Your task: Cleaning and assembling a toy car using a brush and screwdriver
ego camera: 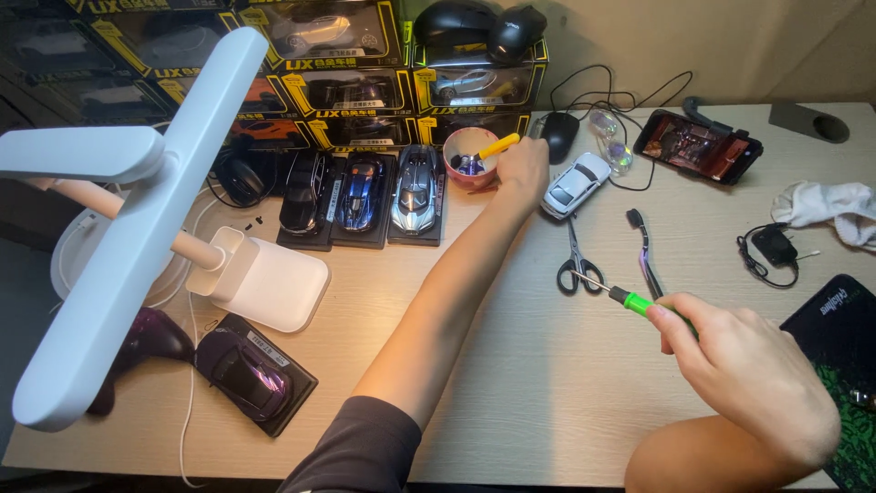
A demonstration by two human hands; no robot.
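My left hand (pixel 522 169) reaches far across the wooden desk (pixel 511 383) to the right rim of a small pink bowl (pixel 465 169). A yellow-handled tool (pixel 497 146) leans out of the bowl against the hand, and the fingertips are hidden. A white toy car (pixel 575 183) lies just right of this hand. Near the front right, my right hand (pixel 744 370) grips a green-handled screwdriver (pixel 630 299), its metal tip pointing left towards black-handled scissors (pixel 577 260).
A white desk lamp (pixel 137 228) looms at left. Three model cars on black bases (pixel 360 196) stand before stacked car boxes (pixel 356 91). A purple model car (pixel 251 374), black mouse (pixel 558 135), phone (pixel 698 146), charger (pixel 774 246), white cloth (pixel 835 205) and dark mouse pad (pixel 839 347) surround the hands.
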